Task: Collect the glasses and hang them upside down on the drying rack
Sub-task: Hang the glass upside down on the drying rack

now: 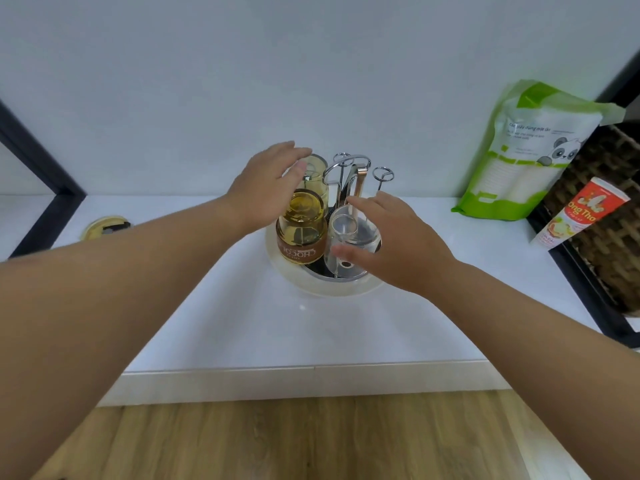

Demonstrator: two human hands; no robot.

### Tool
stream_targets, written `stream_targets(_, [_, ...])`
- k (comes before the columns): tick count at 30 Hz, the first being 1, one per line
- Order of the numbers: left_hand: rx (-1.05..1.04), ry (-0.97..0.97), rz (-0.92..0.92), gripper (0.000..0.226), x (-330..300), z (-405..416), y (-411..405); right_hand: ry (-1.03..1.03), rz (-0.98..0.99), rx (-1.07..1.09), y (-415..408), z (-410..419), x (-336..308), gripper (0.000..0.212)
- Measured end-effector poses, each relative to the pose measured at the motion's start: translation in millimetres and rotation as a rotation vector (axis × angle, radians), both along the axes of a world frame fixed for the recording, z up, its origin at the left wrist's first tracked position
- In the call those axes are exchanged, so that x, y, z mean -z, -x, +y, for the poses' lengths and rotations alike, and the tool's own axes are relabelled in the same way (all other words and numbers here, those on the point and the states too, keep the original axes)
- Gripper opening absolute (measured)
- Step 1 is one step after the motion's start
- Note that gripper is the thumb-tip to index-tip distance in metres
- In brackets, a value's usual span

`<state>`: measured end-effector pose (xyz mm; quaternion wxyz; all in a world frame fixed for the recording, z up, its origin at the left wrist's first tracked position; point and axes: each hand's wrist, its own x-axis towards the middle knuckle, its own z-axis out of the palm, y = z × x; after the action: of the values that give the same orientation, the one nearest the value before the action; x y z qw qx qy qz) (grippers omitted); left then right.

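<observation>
- i see the drying rack (346, 178) standing on a round cream tray (332, 289) on the white table (277, 327), close to the back wall.
- three glasses hang on it upside down: an amber glass w/ a brown label (301, 226) at front left, a pale yellow glass (317, 178) behind it, a clear glass (349, 237) at front right.
- one wire peg (382, 176) at the rack's right rear stands bare.
- my left hand (266, 188) hovers over the two tinted glasses – fingers spread, grip wide open, holding nothing; fingertips sit in front of the pale yellow glass, can't tell if they touch.
- my right hand (391, 244) is just beside the clear glass – grip open too, fingers loosely curved round its right side, thumb low near the rim; contact unclear.
- right of the rack, well apart: a green-and-white pouch (523, 150) leaning on the wall, and a red-and-white tube (578, 216) against a wicker basket (609, 220).
- far left on the table lies a yellowish lid (104, 227).
</observation>
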<state>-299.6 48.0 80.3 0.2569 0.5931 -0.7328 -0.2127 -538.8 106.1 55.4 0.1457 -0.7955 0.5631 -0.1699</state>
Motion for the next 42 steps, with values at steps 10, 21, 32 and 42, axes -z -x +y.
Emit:
stream_targets(10, [0.062, -0.075, -0.085, 0.048, 8.2, -7.2, 0.9, -0.167, -0.186, 0.037, 13.8, -29.5, -8.6, 0.090])
stream_targets(21, [0.067, 0.052, -0.020, 0.047, 26.0, 23.6, 1.6, -0.084, -0.038, -0.055, 14.6, -34.3, -7.8, 0.117])
stream_targets(32, [0.054, 0.121, -0.085, 0.054, 42.0, 38.4, -1.8, 0.105, 0.178, -0.050, 5.8, -14.0, 4.9, 0.104])
stream_targets(42, [0.073, 0.152, -0.067, 0.059, 41.7, 40.9, -4.3, 0.085, 0.178, -0.034, 5.4, -9.8, 9.1, 0.092])
